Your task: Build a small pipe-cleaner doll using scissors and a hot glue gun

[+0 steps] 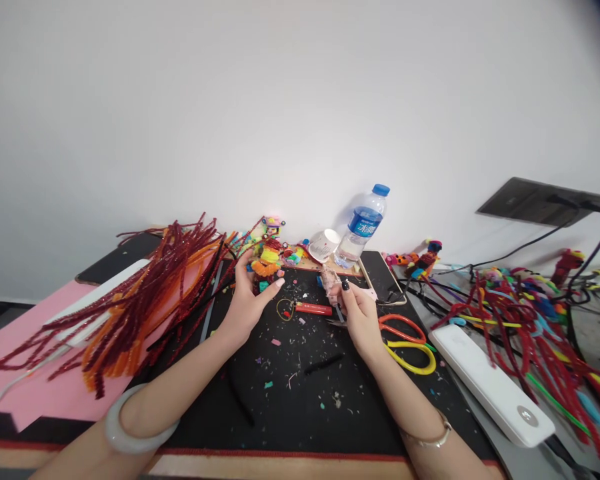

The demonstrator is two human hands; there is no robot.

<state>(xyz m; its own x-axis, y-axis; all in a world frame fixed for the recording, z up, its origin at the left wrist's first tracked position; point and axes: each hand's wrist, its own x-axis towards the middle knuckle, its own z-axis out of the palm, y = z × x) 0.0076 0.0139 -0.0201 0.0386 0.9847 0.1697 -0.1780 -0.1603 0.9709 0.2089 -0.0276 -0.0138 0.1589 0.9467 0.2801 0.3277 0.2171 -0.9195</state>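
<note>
A pale bangle (139, 443) sits nearest, worn above the front edge of the counter (290, 469), left of its middle. The left hand (251, 303) has the figure (266, 268), bright and fuzzy, over the mat (280, 427) towards the back edge; its grip curls loosely around the body, thumb opposite fingers, presumably so the soft fuzz isn't crushed. The right hand (362, 320), nearer the right edge, brings thumb and finger close together beside a thin stick (339, 313) (whether that grip has hold of it, I can't make out). Scissors (414, 367) lie by that hand, handles towards the right edge, likely for easy reach. Stems (140, 307) lie mostly on pink card (10, 373) by the left edge, perhaps to leave the mat for the hands. The bottle (363, 227) and cup (324, 247) are at the back edge, seemingly out of the elbows' way.
</note>
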